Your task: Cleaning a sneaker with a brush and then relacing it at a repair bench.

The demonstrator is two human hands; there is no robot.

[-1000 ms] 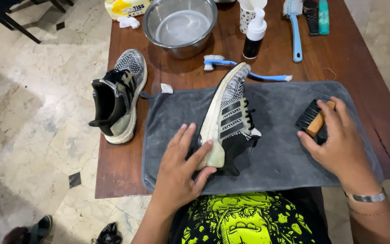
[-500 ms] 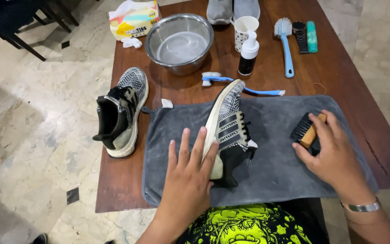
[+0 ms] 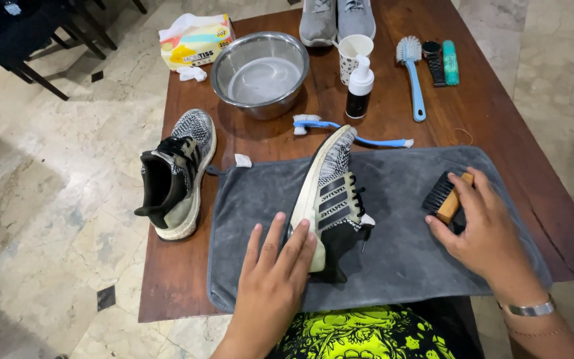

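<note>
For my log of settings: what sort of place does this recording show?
Probably a room in a home, used for cleaning shoes by hand. A wooden table stands on a marble-tiled floor; on it lie a grey towel under a sneaker, a steel bowl of water and brushes.

We see a brown wooden table (image 3: 499, 113) bearing a grey towel (image 3: 406, 246), a steel bowl (image 3: 260, 73), a tissue box (image 3: 196, 41), brushes, a bottle (image 3: 359, 88), perhaps a cup (image 3: 353, 53), and sneakers.
</note>
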